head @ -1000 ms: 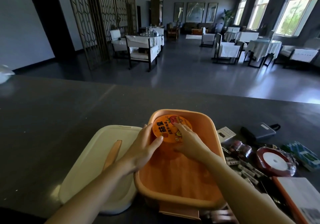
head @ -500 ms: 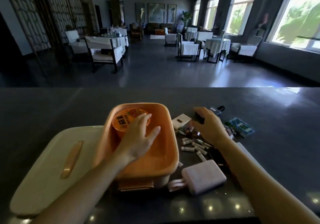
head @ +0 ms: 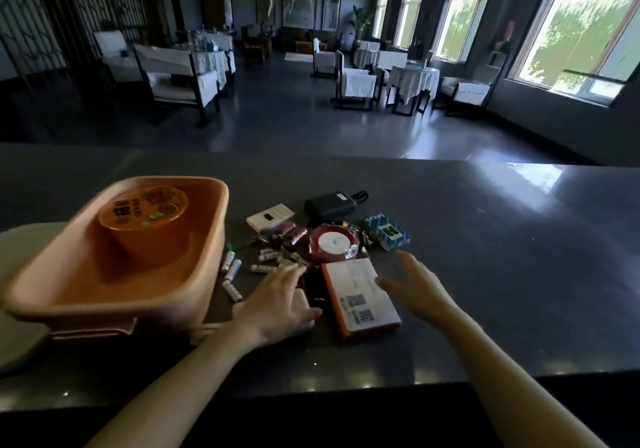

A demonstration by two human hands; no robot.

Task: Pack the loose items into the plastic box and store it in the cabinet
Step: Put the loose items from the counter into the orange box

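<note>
The orange plastic box stands at the left of the dark counter with an orange round tub inside it. Right of it lie loose items: several small batteries, a red ribbon spool, an orange-edged white box, a black pouch, a small white card box and a blue-green pack. My left hand rests palm down on a pale item beside the white box, fingers spread. My right hand hovers open at that box's right edge.
The cream lid of the plastic box lies behind it at the far left. The counter's front edge runs just below my forearms. Beyond the counter is a dining room with tables and chairs.
My left hand has come out of the plastic box, leaving the tub inside, and moved right to the loose items. My right hand has drawn back from the black pouch to the orange-edged box.
</note>
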